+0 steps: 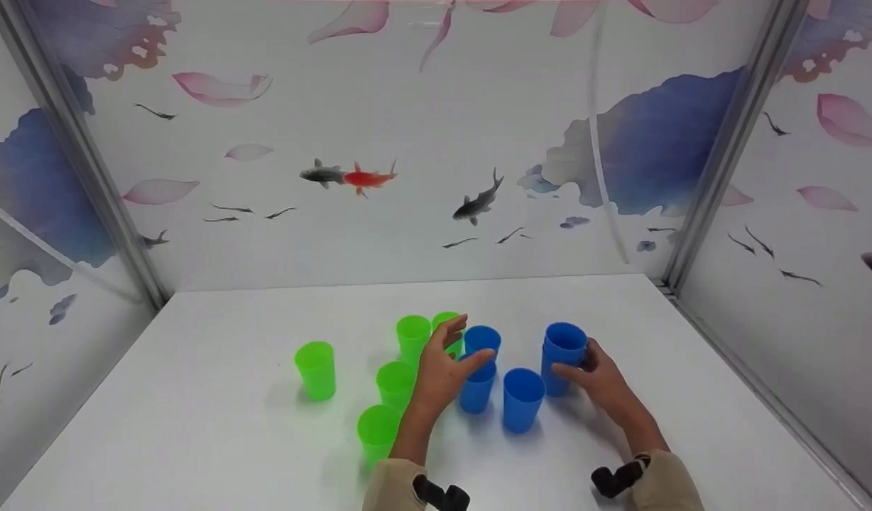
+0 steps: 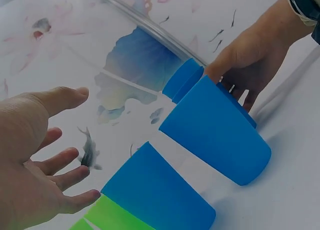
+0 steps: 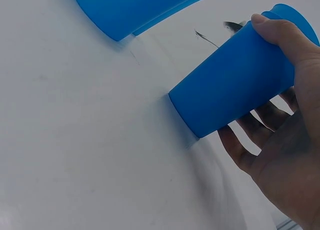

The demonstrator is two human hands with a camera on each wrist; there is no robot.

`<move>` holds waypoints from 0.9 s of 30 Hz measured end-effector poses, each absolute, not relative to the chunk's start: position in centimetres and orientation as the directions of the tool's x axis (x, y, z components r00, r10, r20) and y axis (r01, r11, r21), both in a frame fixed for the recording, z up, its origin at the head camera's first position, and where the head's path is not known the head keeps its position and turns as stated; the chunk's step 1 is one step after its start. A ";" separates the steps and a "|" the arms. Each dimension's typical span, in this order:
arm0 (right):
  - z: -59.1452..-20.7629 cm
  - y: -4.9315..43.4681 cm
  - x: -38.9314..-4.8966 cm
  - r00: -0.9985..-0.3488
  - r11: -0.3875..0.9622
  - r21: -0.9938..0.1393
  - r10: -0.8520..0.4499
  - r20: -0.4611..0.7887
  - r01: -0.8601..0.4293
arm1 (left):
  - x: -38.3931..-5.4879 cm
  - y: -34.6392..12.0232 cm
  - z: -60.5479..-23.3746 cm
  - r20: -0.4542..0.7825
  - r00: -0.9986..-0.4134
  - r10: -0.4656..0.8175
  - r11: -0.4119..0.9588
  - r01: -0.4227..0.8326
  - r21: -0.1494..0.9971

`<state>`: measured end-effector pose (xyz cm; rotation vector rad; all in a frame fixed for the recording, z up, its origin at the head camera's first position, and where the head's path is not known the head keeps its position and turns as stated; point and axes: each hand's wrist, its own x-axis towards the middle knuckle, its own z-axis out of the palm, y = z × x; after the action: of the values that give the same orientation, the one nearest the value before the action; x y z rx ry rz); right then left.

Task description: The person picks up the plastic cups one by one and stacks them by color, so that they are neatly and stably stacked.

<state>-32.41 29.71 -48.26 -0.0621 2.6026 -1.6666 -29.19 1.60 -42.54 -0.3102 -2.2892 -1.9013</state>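
Observation:
On the right of the table, my right hand (image 1: 605,377) grips a nested stack of blue cups (image 1: 557,376), thumb on the near side and fingers round the far side. A second rim shows just above the lower one in the right wrist view, and the base of the stack (image 3: 225,83) is at the tabletop. Spread fingers and a raised thumb mark my left hand (image 1: 439,372), which holds nothing above the middle cups. Nearest to it are a blue cup (image 1: 476,392), another blue cup (image 1: 484,339) behind that, and a green cup (image 1: 393,383) partly hidden by the wrist.
One blue cup (image 1: 522,404) stands in front of the stack. A green cup (image 1: 317,372) stands apart at left; more green cups stand at the back (image 1: 412,339) and front (image 1: 376,431). A patterned back wall (image 1: 407,241) and side walls enclose the white table (image 1: 216,397).

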 end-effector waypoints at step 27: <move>-48.3 29.8 -32.5 -0.998 0.416 -0.909 -0.058 -0.030 0.003 | -29.2 2.2 -44.1 0.069 -0.996 0.062 0.392 0.088 0.916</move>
<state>-32.45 29.80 -48.28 -0.0505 2.5955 -1.6670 -29.21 2.21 -44.08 -0.1395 -2.6014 -1.7128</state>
